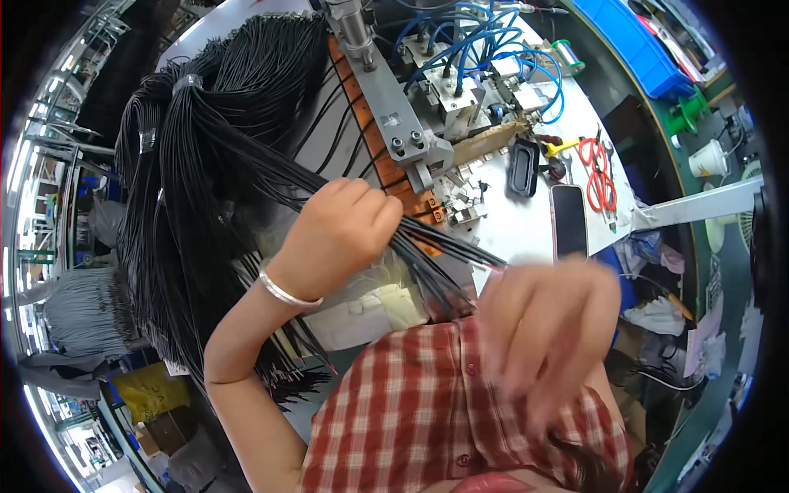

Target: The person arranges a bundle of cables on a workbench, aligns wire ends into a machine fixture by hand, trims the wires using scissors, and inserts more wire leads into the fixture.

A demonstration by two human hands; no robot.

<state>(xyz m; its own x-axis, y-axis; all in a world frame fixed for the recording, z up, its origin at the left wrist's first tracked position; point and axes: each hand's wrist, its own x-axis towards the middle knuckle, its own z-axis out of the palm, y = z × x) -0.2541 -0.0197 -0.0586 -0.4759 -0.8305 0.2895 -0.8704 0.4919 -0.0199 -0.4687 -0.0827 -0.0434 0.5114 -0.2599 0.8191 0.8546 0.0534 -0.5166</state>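
Observation:
My left hand (343,223) is closed in a fist around a bunch of thin black cables (440,240). Their ends fan out to the right of the fist, and a few tips look reddish. Beside those tips my right hand (552,324) is raised with bent fingers, smeared by motion. Whether it holds anything I cannot make out. From the fist the cables run back left to a large heap of black cables (177,156), gathered with a clear tie (188,82). An orange-brown strip (370,131) lies beyond my left hand, with single cables crossing it.
A metal press-like machine (399,115) with blue air hoses (493,49) stands at the back. To the right lie a black tray (523,167), a phone (568,220), red-handled scissors (600,185) and a yellow-handled tool (562,148). A blue bin (629,45) sits at the far right.

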